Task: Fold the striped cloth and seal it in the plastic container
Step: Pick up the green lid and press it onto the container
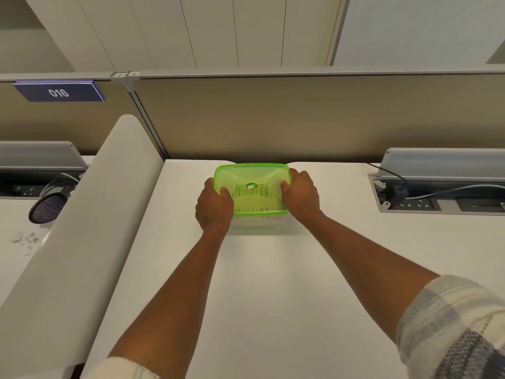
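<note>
Fingers wrap down the short sides of the translucent green plastic container (252,212), thumbs (225,191) pressed flat on top of its bright green snap-on lid (251,176). Nearest me are two bare forearms reaching out from pale checked sleeves (451,324) across the white desk (273,296). The left hand (214,207) clamps the left edge and the right hand (300,194) clamps the right. Through the lid, the red-and-white striped cloth (252,191) shows, lying folded inside. Beyond the box stands a beige partition panel (273,119).

This looks like the sealing step, with folding and loading done. I'd guess the next move calls for firm downward pressure worked around the rim until every corner seats; the far corners can't be checked from here.
</note>
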{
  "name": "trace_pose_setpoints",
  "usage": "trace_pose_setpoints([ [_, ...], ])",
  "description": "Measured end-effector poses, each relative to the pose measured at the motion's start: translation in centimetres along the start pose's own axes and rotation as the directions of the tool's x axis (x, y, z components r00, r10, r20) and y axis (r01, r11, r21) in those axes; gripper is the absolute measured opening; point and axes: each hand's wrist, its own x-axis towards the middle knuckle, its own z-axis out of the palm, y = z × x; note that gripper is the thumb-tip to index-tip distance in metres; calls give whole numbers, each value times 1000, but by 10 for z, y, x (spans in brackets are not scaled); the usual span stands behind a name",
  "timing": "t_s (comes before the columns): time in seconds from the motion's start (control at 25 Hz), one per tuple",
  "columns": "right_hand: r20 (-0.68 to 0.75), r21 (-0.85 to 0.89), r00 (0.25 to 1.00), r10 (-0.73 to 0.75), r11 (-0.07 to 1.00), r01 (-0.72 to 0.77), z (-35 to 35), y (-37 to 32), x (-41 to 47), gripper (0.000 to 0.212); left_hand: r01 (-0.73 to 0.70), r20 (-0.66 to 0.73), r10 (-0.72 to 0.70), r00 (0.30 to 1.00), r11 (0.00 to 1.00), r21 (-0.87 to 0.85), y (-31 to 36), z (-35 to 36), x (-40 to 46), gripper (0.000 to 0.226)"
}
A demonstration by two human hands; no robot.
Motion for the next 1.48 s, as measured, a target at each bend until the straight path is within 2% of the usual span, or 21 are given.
trace_pose_setpoints([
  [0.2, -19, -133, 999, -43, 990, 40, 6, -3, -1, 33, -100, 59, 91, 994, 980, 171, -6, 3, 6, 50],
  [0.4, 15, -189, 999, -43, 981, 46, 13, -4, -3, 47, -181, 133, 146, 980, 934, 307, -6, 3, 6, 50],
  [0.76, 97, -182, 995, 18, 983, 0, 12, -1, -3, 52, -188, 197, 129, 972, 929, 317, -5, 2, 8, 53],
  [1.08, 107, -187, 994, 15, 982, 5, 9, -3, -5, 52, -210, 252, 120, 960, 907, 366, -1, 0, 12, 57],
  [1.48, 116, -189, 993, -2, 982, 24, 10, -3, -3, 52, -206, 261, 117, 958, 917, 342, -2, 1, 13, 57],
])
